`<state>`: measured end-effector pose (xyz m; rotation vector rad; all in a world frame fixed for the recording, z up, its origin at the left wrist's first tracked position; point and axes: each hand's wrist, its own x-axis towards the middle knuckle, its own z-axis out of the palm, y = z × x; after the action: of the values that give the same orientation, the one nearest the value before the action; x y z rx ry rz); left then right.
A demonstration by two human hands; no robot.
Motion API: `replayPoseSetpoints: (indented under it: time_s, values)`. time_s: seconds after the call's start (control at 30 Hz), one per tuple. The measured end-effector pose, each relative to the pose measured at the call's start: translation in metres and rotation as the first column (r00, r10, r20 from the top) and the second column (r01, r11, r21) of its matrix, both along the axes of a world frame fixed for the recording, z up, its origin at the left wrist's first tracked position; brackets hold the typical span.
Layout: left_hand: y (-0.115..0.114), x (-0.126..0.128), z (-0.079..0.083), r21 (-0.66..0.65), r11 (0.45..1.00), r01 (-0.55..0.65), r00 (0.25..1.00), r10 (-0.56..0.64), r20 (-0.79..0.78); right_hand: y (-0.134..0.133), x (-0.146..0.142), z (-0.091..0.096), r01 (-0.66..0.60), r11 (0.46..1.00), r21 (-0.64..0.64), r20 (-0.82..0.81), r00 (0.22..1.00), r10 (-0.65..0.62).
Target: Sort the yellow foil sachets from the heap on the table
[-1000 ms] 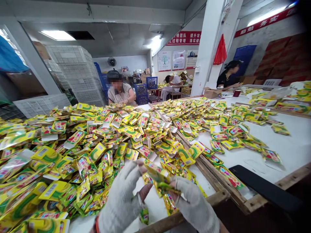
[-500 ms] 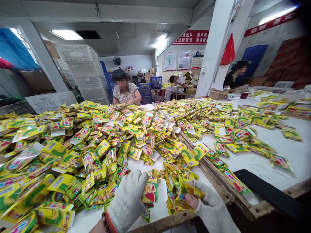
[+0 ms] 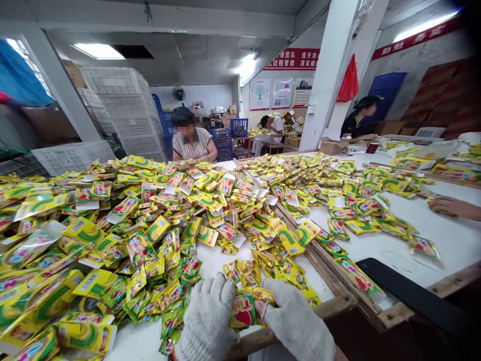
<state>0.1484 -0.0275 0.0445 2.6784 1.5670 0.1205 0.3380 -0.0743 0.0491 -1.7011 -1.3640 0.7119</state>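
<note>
My gloved left hand (image 3: 208,316) is closed around a small flat printed box (image 3: 242,310), green and yellow with a red picture, at the table's front edge. My gloved right hand (image 3: 295,316), its thumb tip bare, pinches a small yellow sachet (image 3: 265,295) at the right end of this box. The glove partly hides the box's end, so how far the sachet reaches in I cannot tell. Just beyond my hands lie loose yellow sachets (image 3: 243,272). Green sachets (image 3: 173,313) are heaped beside my left hand.
A large heap of printed boxes (image 3: 86,233) spreads left and ahead. Wooden strips (image 3: 326,268) divide the table, with more packets (image 3: 370,205) beyond. A black phone-like slab (image 3: 406,288) lies at right. Another person's hand (image 3: 451,206) rests at far right; a person (image 3: 193,143) sits opposite.
My right hand has moved left from the loose sachets to the box, bringing a sachet. The box sits slightly lower in my left hand. Another person's hand has appeared at the right edge.
</note>
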Motion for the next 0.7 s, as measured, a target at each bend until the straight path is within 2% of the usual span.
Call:
replayPoseSetpoints:
  time_s: [0.1, 0.17, 0.33, 0.4, 0.47, 0.57, 0.63, 0.7]
  values:
    - [-0.002, 0.003, -0.002, -0.024, 0.997, -0.075, 0.997, 0.075, 0.001, 0.002, -0.002, -0.002, -0.018, 0.994, -0.106, 0.147, 0.989, 0.034]
    - [-0.002, 0.004, -0.002, -0.021, 0.995, -0.097, 0.995, 0.097, -0.02, 0.003, -0.001, 0.001, -0.057, 0.989, -0.14, 0.165, 0.983, 0.08]
    - [-0.005, 0.01, 0.0, -0.021, 0.999, -0.038, 0.999, 0.037, -0.035, 0.007, -0.004, 0.007, -0.037, 0.994, -0.099, 0.266, 0.962, 0.062]
    - [-0.005, 0.01, 0.0, -0.012, 0.999, -0.04, 0.999, 0.04, -0.032, 0.008, -0.006, 0.007, -0.103, 0.985, -0.141, 0.127, 0.984, 0.121]
    - [-0.005, 0.008, 0.001, 0.016, 0.997, -0.071, 0.997, 0.072, -0.038, 0.007, -0.007, 0.006, -0.223, 0.951, -0.213, -0.143, 0.97, 0.195]
    - [-0.004, 0.005, 0.003, 0.053, 0.994, -0.095, 0.994, 0.098, -0.049, -0.001, -0.01, 0.002, -0.383, 0.902, -0.199, -0.509, 0.827, 0.239]
    - [-0.005, 0.006, 0.003, 0.049, 0.996, -0.076, 0.995, 0.078, -0.056, -0.007, -0.018, 0.0, -0.458, 0.876, -0.149, -0.653, 0.711, 0.261]
    - [-0.006, 0.009, 0.0, 0.034, 0.998, -0.052, 0.997, 0.054, -0.052, -0.01, -0.028, -0.002, -0.501, 0.858, -0.113, -0.714, 0.642, 0.281]
